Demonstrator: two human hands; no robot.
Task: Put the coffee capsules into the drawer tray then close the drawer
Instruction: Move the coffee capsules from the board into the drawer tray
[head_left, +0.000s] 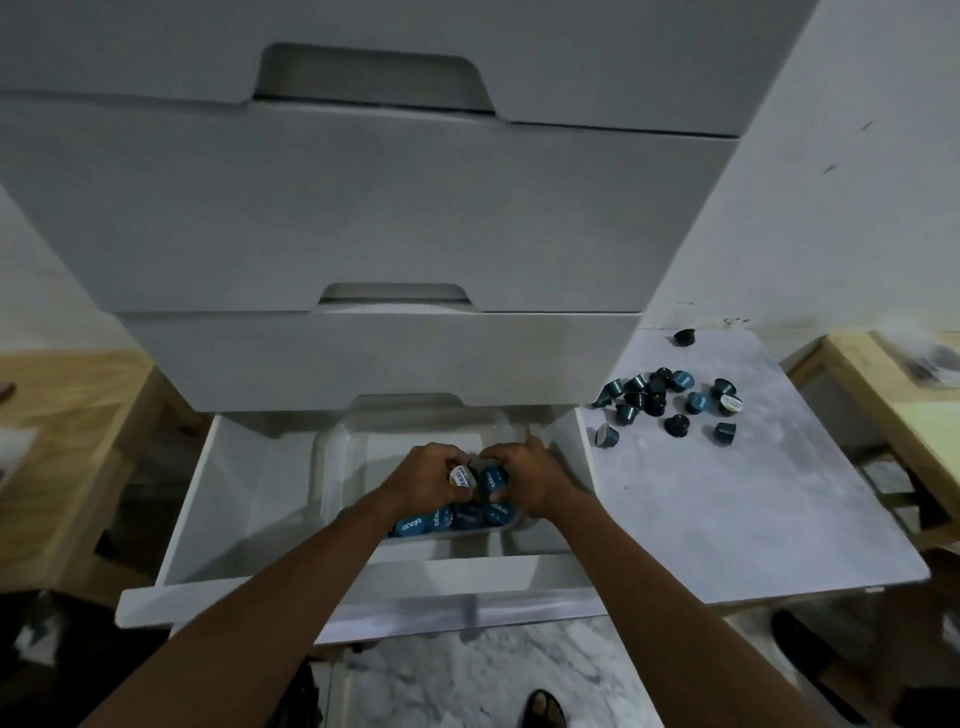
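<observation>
The bottom white drawer (244, 499) stands pulled out, with a clear plastic tray (353, 447) inside. Several blue-lidded coffee capsules (447, 518) lie in a row along the tray's near edge. Both hands reach into the tray. My left hand (423, 475) grips a capsule with a white lid (461, 477). My right hand (524, 480) closes its fingers on a blue capsule (493, 478) right beside it. Several more capsules (670, 402) lie scattered on a white board to the right of the drawer.
Three shut white drawer fronts (363, 218) tower above the open one. The white board (727, 493) lies right of the drawer. Wooden furniture (67, 441) stands at far left and far right (893, 415). A sandalled foot (543, 709) rests on the marble floor below.
</observation>
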